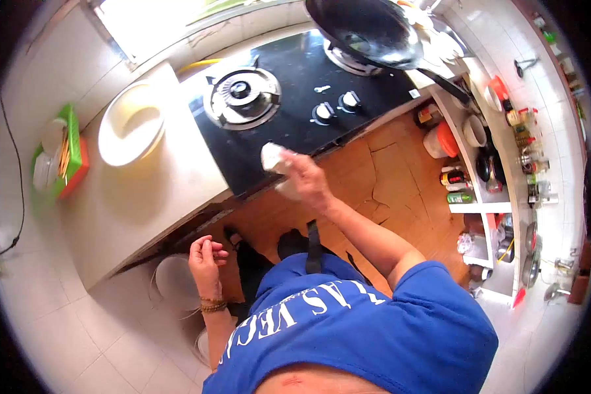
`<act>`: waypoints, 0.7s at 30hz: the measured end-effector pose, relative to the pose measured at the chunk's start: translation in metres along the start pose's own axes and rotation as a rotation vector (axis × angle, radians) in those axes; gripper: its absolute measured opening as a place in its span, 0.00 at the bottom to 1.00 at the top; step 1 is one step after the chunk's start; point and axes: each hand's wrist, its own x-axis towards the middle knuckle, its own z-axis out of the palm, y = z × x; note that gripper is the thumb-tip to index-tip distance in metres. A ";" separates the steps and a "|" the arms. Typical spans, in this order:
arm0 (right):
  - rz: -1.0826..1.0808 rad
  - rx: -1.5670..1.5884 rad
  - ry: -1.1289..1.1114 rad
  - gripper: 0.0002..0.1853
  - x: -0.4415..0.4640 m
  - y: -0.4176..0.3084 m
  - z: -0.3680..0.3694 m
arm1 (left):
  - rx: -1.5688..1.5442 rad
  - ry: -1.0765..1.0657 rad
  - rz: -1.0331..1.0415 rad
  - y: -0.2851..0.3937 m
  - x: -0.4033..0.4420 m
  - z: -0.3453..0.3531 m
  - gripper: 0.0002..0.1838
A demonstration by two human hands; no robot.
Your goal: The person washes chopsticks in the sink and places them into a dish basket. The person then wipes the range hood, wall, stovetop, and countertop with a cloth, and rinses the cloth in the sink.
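Observation:
A crumpled white cloth [274, 159] is gripped in my right hand [306, 182], over the front edge of the black glass stove [289, 98]. Part of the cloth hangs below the fingers. My left hand [207, 255], with beaded bracelets at the wrist, is held low in front of the counter; its fingers are partly curled and apart, with nothing seen in them. On the stove, the left burner [241, 96] is bare, and a black wok [368, 36] sits over the right burner, its handle pointing toward the shelves. Two knobs [324, 113] are near the stove's front.
A white basin [132, 125] stands on the counter [171, 177] left of the stove. Beyond it are green and orange baskets [74, 154] with chopsticks. White shelves [482, 208] with bottles and bowls are at the right. A white bucket [176, 282] is below the counter.

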 end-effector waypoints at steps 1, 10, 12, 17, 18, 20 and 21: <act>-0.111 -0.092 0.098 0.15 0.005 -0.008 -0.017 | 0.033 -0.027 -0.007 0.002 -0.002 0.017 0.10; -0.132 -0.986 0.061 0.26 0.080 0.062 0.019 | 0.065 -0.211 -0.081 -0.002 0.026 0.117 0.09; 0.344 -0.818 -0.280 0.28 0.132 0.055 -0.009 | -0.003 -0.169 -0.119 0.002 0.037 0.129 0.08; 0.139 -0.921 -0.248 0.25 0.250 0.081 -0.026 | -0.051 -0.072 -0.211 0.004 0.079 0.147 0.09; 0.003 -0.996 -0.293 0.19 0.267 0.064 -0.034 | -0.080 -0.057 -0.268 0.011 0.084 0.153 0.09; -0.243 -1.071 -0.310 0.14 0.298 0.038 -0.050 | -0.126 -0.064 -0.249 0.024 0.094 0.167 0.09; -0.348 -1.074 -0.292 0.14 0.313 0.029 -0.057 | -0.073 -0.101 -0.249 0.025 0.096 0.171 0.09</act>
